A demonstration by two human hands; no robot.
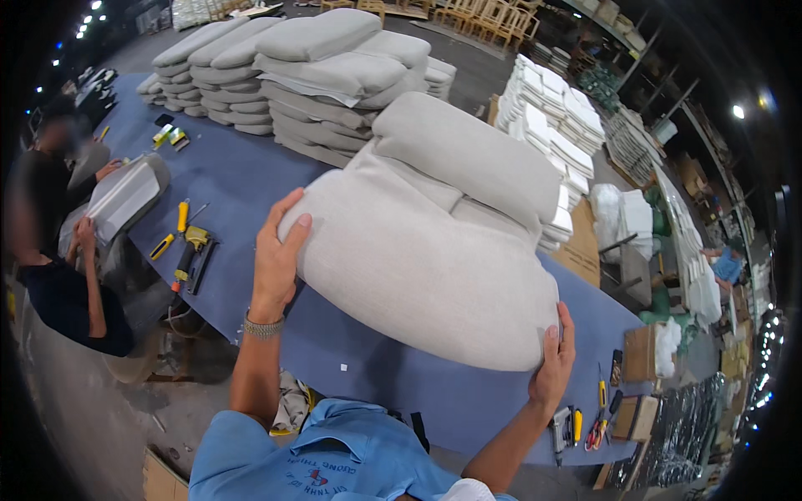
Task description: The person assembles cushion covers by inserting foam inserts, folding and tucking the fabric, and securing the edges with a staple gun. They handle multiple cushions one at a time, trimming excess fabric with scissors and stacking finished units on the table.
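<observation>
A light grey upholstered cushion (426, 288) with a rounded front edge is held between my two hands over the blue table. My left hand (280, 250) grips its left end, thumb on top and fingers along the side. At the opposite end my right hand (553, 355) holds the edge, its thumb and fingers pressed to the fabric. Just beyond lies another grey cushion (468, 154), with more fabric showing under it. The held cushion covers part of that pile and of the tabletop.
Stacks of grey cushions (326, 83) stand along the far side of the blue table (225, 150). A staple gun (194, 250) and yellow-handled tools lie left; another staple gun (558, 430) and scissors (595, 436) lie right. A co-worker (63, 275) handles a cushion at left.
</observation>
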